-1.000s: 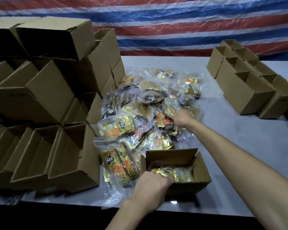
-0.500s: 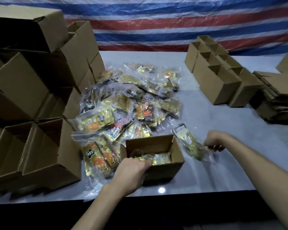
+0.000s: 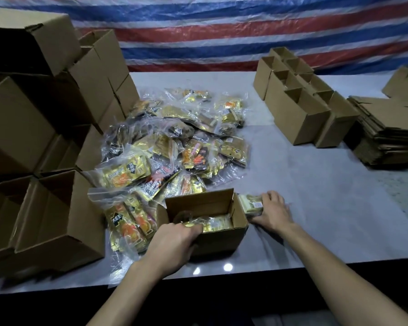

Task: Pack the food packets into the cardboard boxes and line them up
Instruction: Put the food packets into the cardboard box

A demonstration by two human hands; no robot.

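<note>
An open cardboard box (image 3: pixel 222 241) stands near the table's front edge with a gold packet (image 3: pixel 218 223) lying inside. My left hand (image 3: pixel 172 245) grips the box's near left rim, fingers curled over the edge. Just right of the box, my right hand (image 3: pixel 273 211) holds a gold food packet (image 3: pixel 250 204) against the box's right wall. A heap of clear-bagged gold and orange food packets (image 3: pixel 174 147) covers the table behind and left of the box.
Stacked open boxes (image 3: pixel 45 208) crowd the left side. A line of upright boxes (image 3: pixel 297 109) stands at the back right, with flattened cardboard (image 3: pixel 391 135) beyond it. The grey table (image 3: pixel 327 208) ends at a dark front edge.
My right hand has brought the gold packet leftward from the open table to the box's right side. The left hand stays on the box rim.
</note>
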